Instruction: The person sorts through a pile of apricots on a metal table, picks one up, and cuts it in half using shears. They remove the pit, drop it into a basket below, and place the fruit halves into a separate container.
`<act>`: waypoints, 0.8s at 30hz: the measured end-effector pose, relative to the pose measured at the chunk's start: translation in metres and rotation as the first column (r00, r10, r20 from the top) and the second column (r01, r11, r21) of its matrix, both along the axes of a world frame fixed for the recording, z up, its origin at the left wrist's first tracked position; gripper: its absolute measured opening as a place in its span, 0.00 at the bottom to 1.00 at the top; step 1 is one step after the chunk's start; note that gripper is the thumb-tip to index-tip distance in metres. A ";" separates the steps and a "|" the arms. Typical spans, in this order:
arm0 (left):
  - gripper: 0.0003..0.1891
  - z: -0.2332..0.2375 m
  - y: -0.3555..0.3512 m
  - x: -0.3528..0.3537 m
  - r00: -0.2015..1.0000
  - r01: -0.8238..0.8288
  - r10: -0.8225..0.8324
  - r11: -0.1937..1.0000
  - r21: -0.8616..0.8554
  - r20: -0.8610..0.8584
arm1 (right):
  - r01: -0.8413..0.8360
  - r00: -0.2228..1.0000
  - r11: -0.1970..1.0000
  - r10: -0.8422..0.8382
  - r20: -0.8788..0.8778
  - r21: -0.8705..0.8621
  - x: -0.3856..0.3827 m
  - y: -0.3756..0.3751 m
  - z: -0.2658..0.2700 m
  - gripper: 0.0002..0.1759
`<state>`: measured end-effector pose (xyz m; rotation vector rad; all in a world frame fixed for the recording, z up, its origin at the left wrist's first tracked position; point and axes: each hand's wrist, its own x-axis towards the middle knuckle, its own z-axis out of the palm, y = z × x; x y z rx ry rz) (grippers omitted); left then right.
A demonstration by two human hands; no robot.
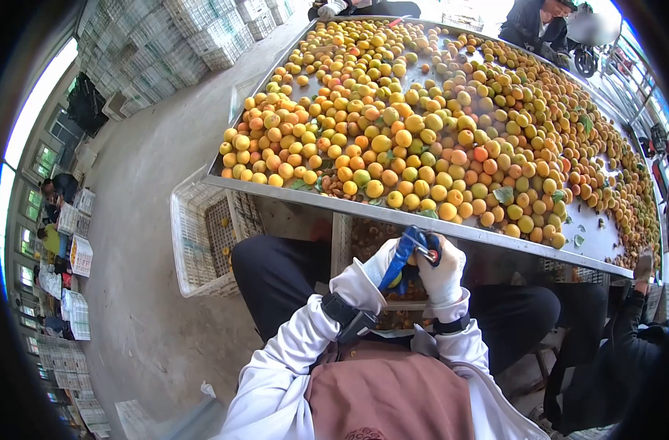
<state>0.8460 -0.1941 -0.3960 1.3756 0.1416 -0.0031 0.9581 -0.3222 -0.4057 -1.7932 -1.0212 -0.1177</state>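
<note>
Both hands wear white gloves and meet in front of my lap, just below the table's near edge. My left hand (378,264) is closed around a blue-handled metal tool (402,253), whose exact kind I cannot make out. My right hand (443,273) is closed beside the tool's metal end; a dark rim and a small reddish spot show at its fingertips, but what it grips is mostly hidden. Above the hands, apricots (382,143), yellow to orange, cover the metal-edged table (393,218). A few green leaves (503,194) lie among them.
A white plastic crate (191,242) stands left of my knees, and another crate (342,242) sits under the table. A co-worker's arm (631,308) reaches in at right. Another person (536,29) works across the table. Stacked crates (166,44) fill the back left.
</note>
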 end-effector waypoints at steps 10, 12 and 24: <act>0.12 -0.005 0.010 0.010 0.890 -0.456 0.423 0.824 -0.336 -0.169 | 0.119 0.907 0.992 -0.098 -0.409 0.027 0.016 -0.007 0.000 0.08; 0.13 0.055 0.044 -0.016 0.839 -0.531 0.525 0.847 -0.007 -0.144 | -0.022 0.911 0.997 -0.008 -0.413 -0.068 0.023 -0.010 0.000 0.11; 0.32 0.042 0.273 -0.244 0.293 0.174 0.944 -0.210 0.962 0.153 | -0.156 -0.208 0.936 0.281 -0.937 0.315 0.026 -0.024 0.010 0.14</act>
